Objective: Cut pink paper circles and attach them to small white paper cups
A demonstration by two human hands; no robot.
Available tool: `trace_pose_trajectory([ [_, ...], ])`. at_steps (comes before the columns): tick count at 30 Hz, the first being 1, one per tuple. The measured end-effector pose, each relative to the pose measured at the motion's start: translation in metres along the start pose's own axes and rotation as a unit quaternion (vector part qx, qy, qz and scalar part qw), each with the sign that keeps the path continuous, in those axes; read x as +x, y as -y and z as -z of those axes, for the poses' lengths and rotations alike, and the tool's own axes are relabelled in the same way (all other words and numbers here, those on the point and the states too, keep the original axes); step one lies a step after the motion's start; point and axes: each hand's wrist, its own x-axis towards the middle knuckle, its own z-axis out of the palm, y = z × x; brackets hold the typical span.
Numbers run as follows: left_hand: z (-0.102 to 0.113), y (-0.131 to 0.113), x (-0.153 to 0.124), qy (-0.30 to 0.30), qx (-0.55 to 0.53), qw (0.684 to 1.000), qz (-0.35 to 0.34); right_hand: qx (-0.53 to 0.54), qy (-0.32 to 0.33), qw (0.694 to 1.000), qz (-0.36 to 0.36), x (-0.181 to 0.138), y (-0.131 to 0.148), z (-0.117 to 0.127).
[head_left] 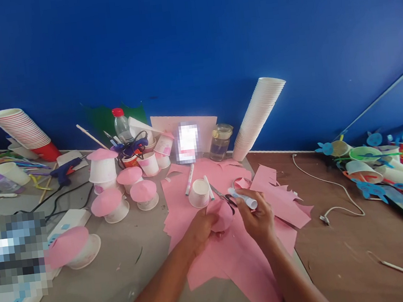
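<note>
My left hand (200,228) is closed around a pink paper dome (222,214), held just above the pink paper sheets (235,258). My right hand (258,217) grips a white glue stick (242,198) whose tip points at the dome. Scissors (224,198) lie right behind the dome, beside an upright white paper cup (199,193) and a white marker (189,179).
Several pink-capped cup mushrooms (110,204) stand at the left, with a blue glue gun (64,170). A tall leaning stack of white cups (257,116), a glass jar (221,141) and a bottle (122,124) line the blue wall. A white cable (331,189) and blue cup crafts (381,164) lie right.
</note>
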Motion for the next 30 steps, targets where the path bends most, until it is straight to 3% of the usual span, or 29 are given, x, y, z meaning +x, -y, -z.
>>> trace_pose_trajectory([
  [3,-0.001,-0.001,-0.002,0.001,0.002,1.000,-0.012,0.059,0.089,0.993,0.044,0.000,0.007,0.002],
  [7,-0.002,-0.002,-0.002,0.009,0.010,1.000,-0.017,0.040,0.168,0.979,0.109,-0.001,0.013,-0.003],
  [13,0.000,-0.001,0.001,0.017,0.025,1.000,-0.009,-0.020,0.140,0.984,0.111,0.000,0.008,-0.009],
  [19,0.003,0.002,0.003,-0.013,0.015,0.999,0.025,-0.052,0.033,0.993,0.096,0.006,0.004,0.000],
  [21,0.004,0.002,0.003,-0.019,0.008,0.999,0.027,-0.006,0.055,0.995,0.086,0.006,0.006,0.003],
  [25,0.001,-0.001,0.001,0.018,0.002,1.000,-0.004,0.044,0.170,0.979,0.106,0.002,0.012,-0.001],
  [30,-0.003,-0.005,-0.001,0.036,0.030,0.999,-0.012,0.008,0.172,0.977,0.126,-0.001,0.009,-0.010],
])
